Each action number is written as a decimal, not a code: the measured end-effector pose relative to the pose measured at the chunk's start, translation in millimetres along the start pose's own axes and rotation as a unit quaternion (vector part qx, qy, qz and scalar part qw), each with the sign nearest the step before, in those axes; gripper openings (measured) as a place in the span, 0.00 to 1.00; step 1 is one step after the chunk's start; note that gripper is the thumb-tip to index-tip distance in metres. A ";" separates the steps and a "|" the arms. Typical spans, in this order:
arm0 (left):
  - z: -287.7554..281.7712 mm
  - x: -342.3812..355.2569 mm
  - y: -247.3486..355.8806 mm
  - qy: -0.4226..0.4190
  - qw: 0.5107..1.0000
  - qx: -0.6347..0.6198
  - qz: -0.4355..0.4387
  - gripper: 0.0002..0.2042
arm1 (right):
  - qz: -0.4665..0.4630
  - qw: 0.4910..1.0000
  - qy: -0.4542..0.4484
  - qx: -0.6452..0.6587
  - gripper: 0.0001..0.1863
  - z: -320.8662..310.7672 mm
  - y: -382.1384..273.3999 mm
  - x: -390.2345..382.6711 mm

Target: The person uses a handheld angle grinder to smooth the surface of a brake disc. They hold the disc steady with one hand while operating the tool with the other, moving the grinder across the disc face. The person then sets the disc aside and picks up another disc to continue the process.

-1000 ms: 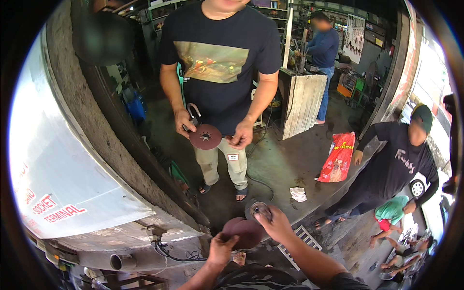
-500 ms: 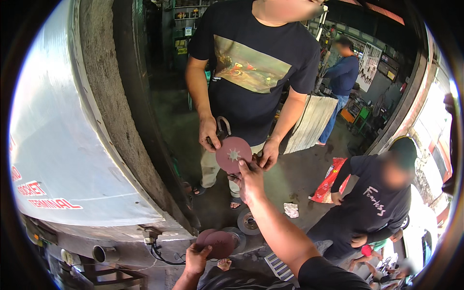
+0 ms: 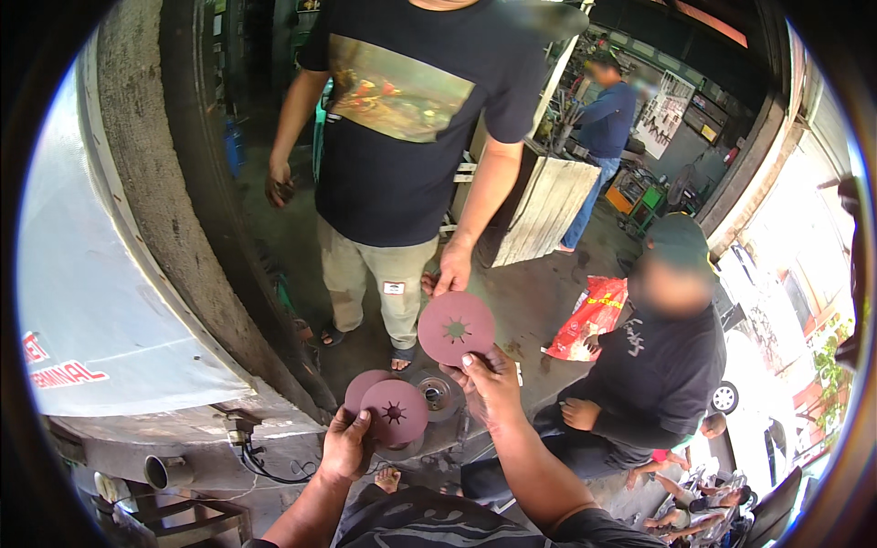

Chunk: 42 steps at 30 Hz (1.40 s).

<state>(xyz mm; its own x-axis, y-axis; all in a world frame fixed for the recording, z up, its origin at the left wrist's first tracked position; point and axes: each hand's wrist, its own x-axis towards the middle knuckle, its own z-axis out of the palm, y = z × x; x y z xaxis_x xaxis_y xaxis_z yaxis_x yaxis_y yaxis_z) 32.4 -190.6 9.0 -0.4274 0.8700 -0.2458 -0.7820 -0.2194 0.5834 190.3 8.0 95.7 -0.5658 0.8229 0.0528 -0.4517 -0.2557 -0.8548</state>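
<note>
My right hand (image 3: 491, 393) pinches the lower edge of a reddish-brown sanding disc (image 3: 470, 315) with a star-shaped centre hole. Just above that disc hangs a hand (image 3: 452, 267) of the person facing me; whether its fingertips touch the rim I cannot tell. Lower and to the left, my left hand (image 3: 347, 445) grips two overlapping sanding discs of the same kind, thumb on the front disc (image 3: 413, 416). The rear disc (image 3: 362, 385) shows only in part behind it. The facing person's other hand (image 3: 280, 185) hangs at their side, its contents unclear.
Beneath the discs, a round metal part with a hub (image 3: 437, 393) lies on the ground. A person in a dark cap (image 3: 681, 242) is close on my right, beside a red sack (image 3: 589, 320). A metal pipe end (image 3: 169, 470) and black cables (image 3: 274, 470) are at lower left.
My right hand has drawn its disc down, nearer to me. My left hand has risen slightly with its two discs. The facing person has lowered one hand to their side.
</note>
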 end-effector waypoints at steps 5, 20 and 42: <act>36.5 -1.6 -15.2 -0.040 0.999 -0.011 0.027 0.21 | -0.030 0.999 0.012 -0.003 0.17 -26.7 -17.4 -26.7; 44.5 -56.1 -56.4 0.014 0.991 0.091 0.096 0.25 | 0.027 0.993 -0.013 0.113 0.11 -49.5 -51.9 -96.7; -425.3 -214.9 -82.9 0.565 0.798 0.178 -0.109 0.19 | 0.406 0.879 0.239 -0.077 0.25 -175.7 234.6 -368.6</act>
<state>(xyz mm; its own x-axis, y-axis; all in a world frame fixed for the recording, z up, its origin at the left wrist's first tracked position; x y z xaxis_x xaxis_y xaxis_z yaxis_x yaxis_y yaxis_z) -3.8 -547.2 -315.7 -0.5918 -0.1268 -0.7961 -0.8015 0.1975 0.5644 414.1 -266.1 -215.0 -0.2872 0.5296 -0.7981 0.0862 -0.8156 -0.5722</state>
